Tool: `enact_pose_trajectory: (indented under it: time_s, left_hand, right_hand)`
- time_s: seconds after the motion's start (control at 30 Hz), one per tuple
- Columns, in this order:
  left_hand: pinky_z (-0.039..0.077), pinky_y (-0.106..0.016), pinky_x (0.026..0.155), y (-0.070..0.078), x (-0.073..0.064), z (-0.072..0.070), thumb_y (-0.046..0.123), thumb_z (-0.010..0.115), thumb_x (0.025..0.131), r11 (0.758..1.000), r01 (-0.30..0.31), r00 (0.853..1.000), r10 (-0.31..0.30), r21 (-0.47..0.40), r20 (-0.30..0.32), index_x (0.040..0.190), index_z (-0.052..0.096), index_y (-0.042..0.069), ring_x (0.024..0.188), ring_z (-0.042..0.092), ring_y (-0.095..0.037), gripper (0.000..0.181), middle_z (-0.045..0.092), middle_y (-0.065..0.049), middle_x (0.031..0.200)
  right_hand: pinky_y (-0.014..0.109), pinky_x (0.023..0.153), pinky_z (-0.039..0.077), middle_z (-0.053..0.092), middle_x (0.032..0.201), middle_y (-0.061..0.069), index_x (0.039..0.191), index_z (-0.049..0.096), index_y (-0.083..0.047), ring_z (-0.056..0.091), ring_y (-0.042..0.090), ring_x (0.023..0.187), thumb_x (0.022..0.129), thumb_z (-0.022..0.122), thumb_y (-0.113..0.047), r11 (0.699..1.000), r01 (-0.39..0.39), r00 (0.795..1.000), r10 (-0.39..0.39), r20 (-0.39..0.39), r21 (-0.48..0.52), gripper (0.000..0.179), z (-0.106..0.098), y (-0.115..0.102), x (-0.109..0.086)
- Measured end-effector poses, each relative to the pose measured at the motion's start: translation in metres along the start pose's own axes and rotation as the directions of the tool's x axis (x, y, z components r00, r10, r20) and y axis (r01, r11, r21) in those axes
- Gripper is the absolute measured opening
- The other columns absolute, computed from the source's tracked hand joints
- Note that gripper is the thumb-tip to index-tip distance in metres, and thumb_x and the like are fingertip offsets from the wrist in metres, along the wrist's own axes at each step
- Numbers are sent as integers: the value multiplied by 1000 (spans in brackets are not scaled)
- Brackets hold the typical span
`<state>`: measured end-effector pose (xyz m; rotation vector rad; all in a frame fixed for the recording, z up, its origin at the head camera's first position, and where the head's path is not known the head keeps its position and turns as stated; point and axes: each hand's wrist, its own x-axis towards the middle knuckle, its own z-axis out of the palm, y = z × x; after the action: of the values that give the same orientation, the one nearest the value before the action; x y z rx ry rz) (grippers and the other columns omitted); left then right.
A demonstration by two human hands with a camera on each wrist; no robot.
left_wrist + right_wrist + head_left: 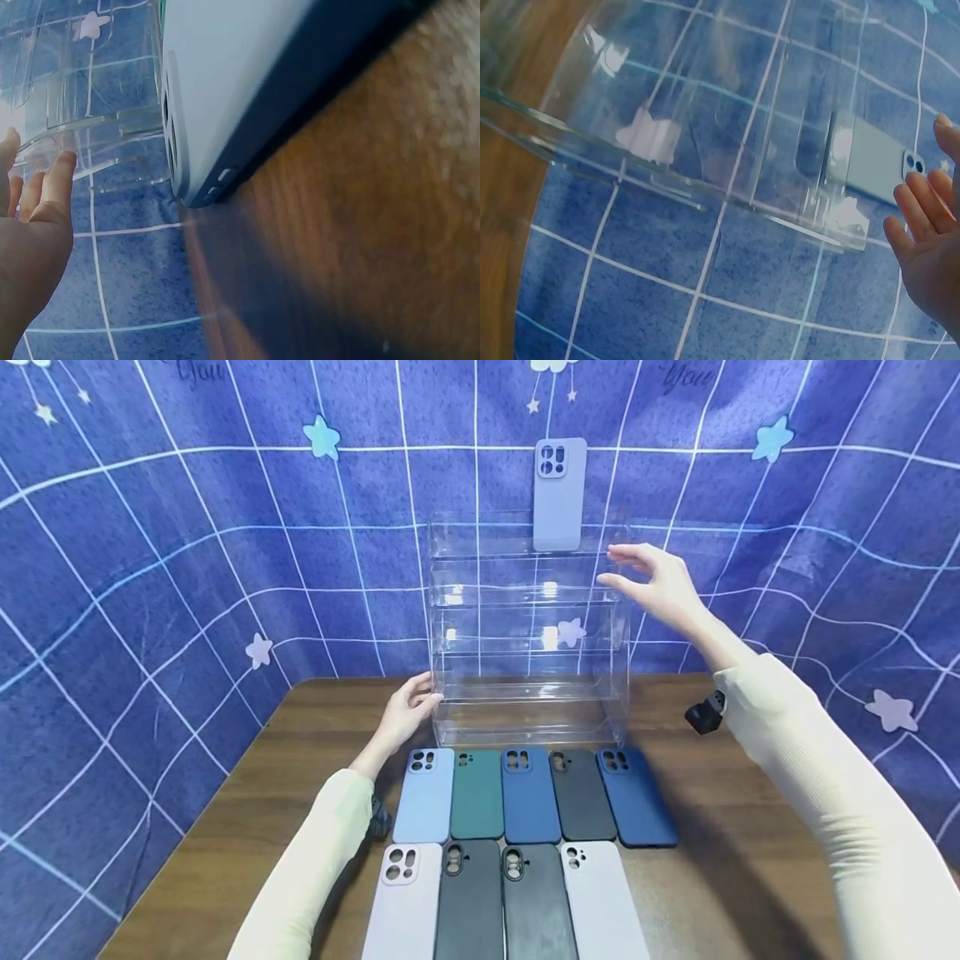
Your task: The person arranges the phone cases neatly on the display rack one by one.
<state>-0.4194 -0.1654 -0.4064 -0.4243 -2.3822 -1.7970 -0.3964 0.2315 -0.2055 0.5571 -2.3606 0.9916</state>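
Note:
A clear tiered display rack (525, 693) stands at the back of the wooden table. One lavender phone case (558, 506) stands upright in its top tier, toward the right. My left hand (405, 710) touches the rack's lower left side, its fingertips and thumb at the edge. Beside the top right of the rack, my right hand (660, 585) is raised, thumb and fingers apart and holding nothing. A small space separates it from the lavender case. The right wrist view shows the same hand (930, 247) with loose, spread fingers near that case (874, 161).
Two rows of phone cases lie before the rack. The back row holds a light blue case (423, 802), a green case (477, 802) and several others. The front row has black cases between a pale pink case (401, 910) and a white case (603, 902). A blue curtain (337, 560) hangs behind.

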Motion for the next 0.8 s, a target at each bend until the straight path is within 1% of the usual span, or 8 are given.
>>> enact_pose_trajectory:
  time_s: [0.2,0.37,0.47,0.63,0.8]
  left_hand:
    - [52,-28,92,1,0,0,24,63,90,1000,-13,1000,13,6,8,142,39,9,117,55,-31,59,50,-18,134]
    - [50,-33,96,2,-1,0,23,62,91,1000,-6,1000,6,15,0,142,38,9,119,54,-31,58,50,-19,134]
    - [49,-35,97,3,-1,0,22,62,91,1000,2,1000,-2,19,-2,142,38,8,119,54,-31,57,49,-19,134]
    - [50,-34,96,3,-1,1,22,62,91,999,17,1000,-17,28,24,143,36,9,120,54,-30,59,47,-19,136]
    - [53,-31,92,1,0,0,21,62,91,1000,4,1000,-5,24,18,142,37,9,117,56,-30,58,49,-19,134]
  right_hand:
    - [42,103,43,60,127,14,126,57,-4,56,32,117,85,70,-29,998,56,998,-56,33,-17,49,6,-5,-18]
    - [43,103,43,61,125,13,125,58,-5,57,31,116,83,72,-28,995,101,992,-100,72,-8,50,14,-8,-37]
    - [42,103,44,61,126,12,125,58,-6,57,29,117,82,73,-28,994,107,990,-106,96,1,50,19,-9,-49]
    - [42,102,44,61,126,9,125,59,-9,56,27,118,83,72,-27,994,112,986,-113,124,20,48,25,-10,-71]
    - [43,103,44,61,126,9,126,59,-8,55,26,119,83,72,-27,992,123,982,-127,142,33,48,29,-12,-90]
